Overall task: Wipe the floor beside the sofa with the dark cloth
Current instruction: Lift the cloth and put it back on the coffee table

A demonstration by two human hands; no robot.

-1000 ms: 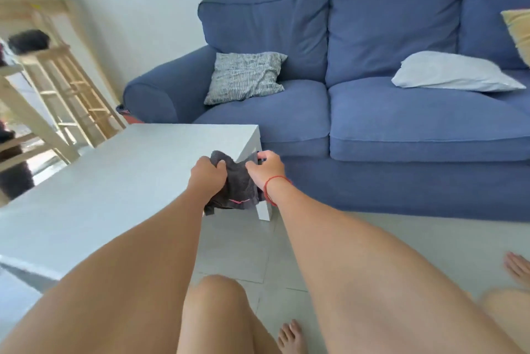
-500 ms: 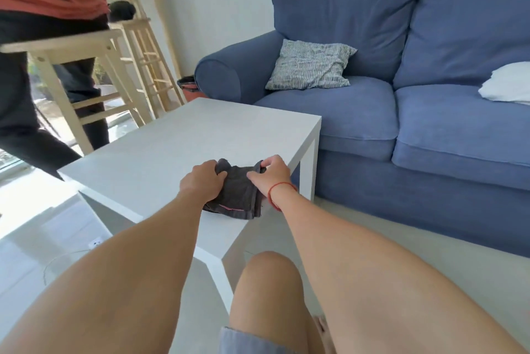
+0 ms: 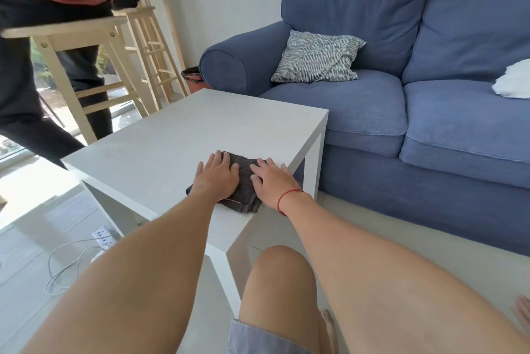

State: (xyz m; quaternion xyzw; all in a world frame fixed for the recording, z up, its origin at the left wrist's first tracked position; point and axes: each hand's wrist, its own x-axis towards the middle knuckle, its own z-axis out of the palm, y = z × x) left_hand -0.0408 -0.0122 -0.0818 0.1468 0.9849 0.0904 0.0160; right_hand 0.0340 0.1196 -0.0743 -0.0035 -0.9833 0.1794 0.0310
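Head view: both hands, left and right, lie spread flat on the folded dark terry cloth near the white desk corner. It could slide off that edge if pushed. Pale tile floor beside the blue fabric sofa looks unwiped.

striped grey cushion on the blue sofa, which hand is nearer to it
Right. The right hand lies flat on the dark cloth's sofa-side end, towards the striped grey cushion; the left hand presses the cloth's other end, farther away.
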